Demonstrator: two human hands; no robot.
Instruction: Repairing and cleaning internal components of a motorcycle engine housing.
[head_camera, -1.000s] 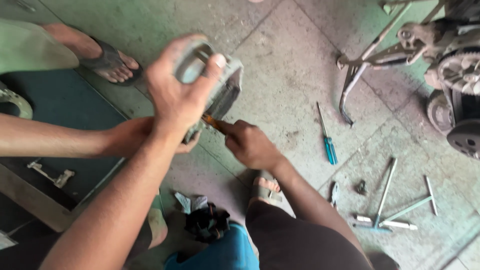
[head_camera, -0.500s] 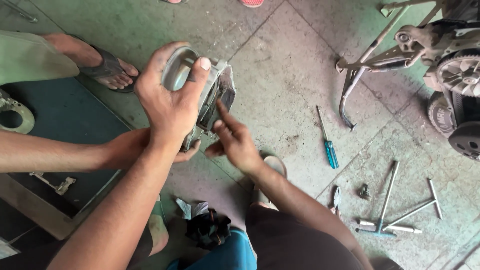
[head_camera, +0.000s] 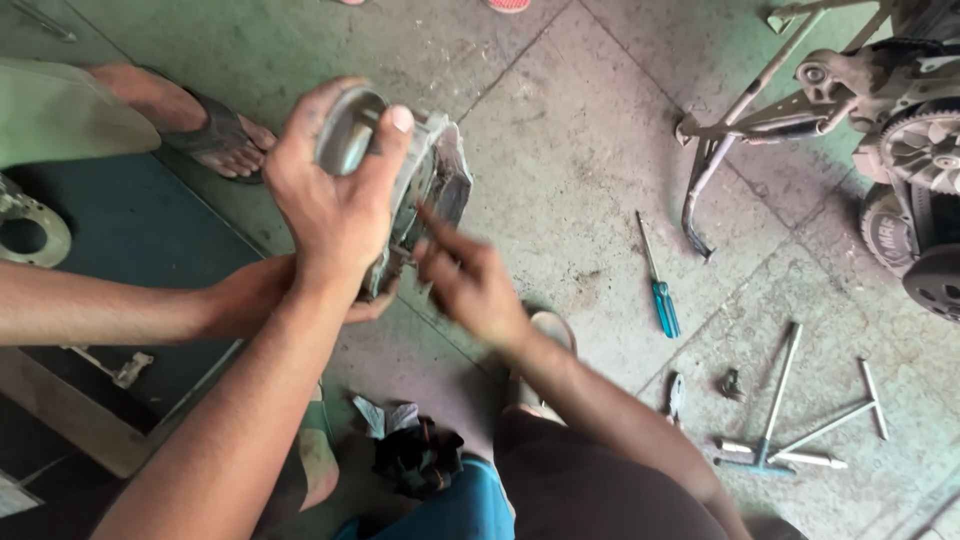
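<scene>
Grey concrete floor (head_camera: 560, 120) lies under everything, stained and cracked, with a dark green mat (head_camera: 130, 240) on one side. Over it the person holds up a grey metal engine cover (head_camera: 435, 190), tilted on its edge, with its long side going from the upper left down to the lower right. The left hand (head_camera: 335, 200) is clamped over the top of the cover, the thumb pressed on its round rim and the fingers wrapped behind. A co-worker's hand (head_camera: 260, 295) comes from the left and supports the cover from below. The right hand (head_camera: 470, 280) is just beside the lower right face of the cover, loosely half open, one finger pointing up at the casting; it is blurred, and I cannot tell if it pinches something small. So the cover lies up and to the left from this hand, very near. On the floor to the right rest a blue-handled screwdriver (head_camera: 660, 295) and some T-handle wrenches (head_camera: 790, 420), well apart from the hands. A sandalled foot (head_camera: 215, 135) stands on the upper left.
</scene>
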